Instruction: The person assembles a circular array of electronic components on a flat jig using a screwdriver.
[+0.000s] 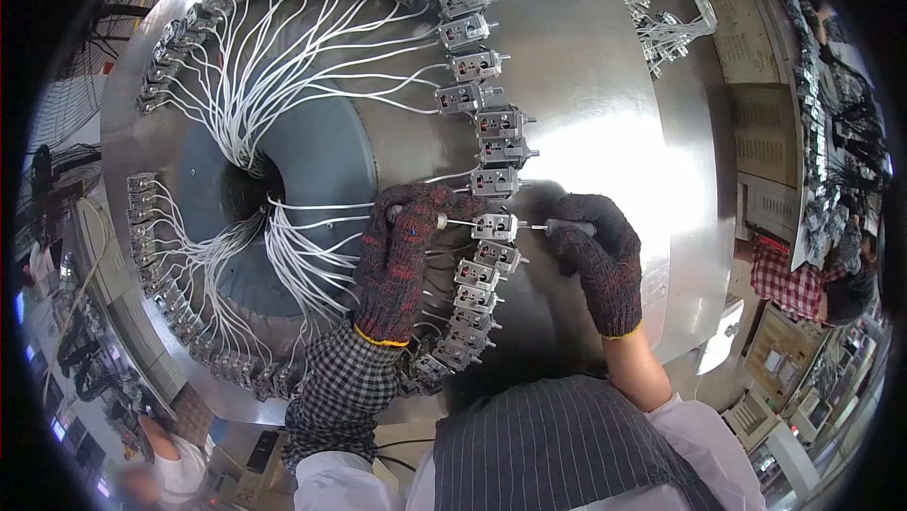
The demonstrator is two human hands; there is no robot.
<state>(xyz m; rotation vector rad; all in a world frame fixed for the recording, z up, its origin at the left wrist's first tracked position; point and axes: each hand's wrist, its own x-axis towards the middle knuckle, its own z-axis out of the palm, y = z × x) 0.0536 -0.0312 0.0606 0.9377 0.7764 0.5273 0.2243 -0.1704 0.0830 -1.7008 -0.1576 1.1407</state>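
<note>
Small metal boxes with protruding shafts stand in a ring on the steel tabletop, each trailing a thin white line toward a dark central opening. One metal box (495,226) lies between my two gloved hands. My left hand (402,251) is closed around a tool with a silvery round end (441,220), whose thin tip points at this box; its handle is mostly hidden in the glove. From the opposite side, my right hand (600,251) grips a dark-handled screwdriver (570,227), its thin shaft lined up with the box's shaft. Whether the tips touch I cannot tell.
The white lines (283,119) gather at the hole in a grey round plate (354,147). Beyond the steel table (605,105), another bundle of boxes (663,43) lies at the far right. Cabinets (765,147) and other people stand around.
</note>
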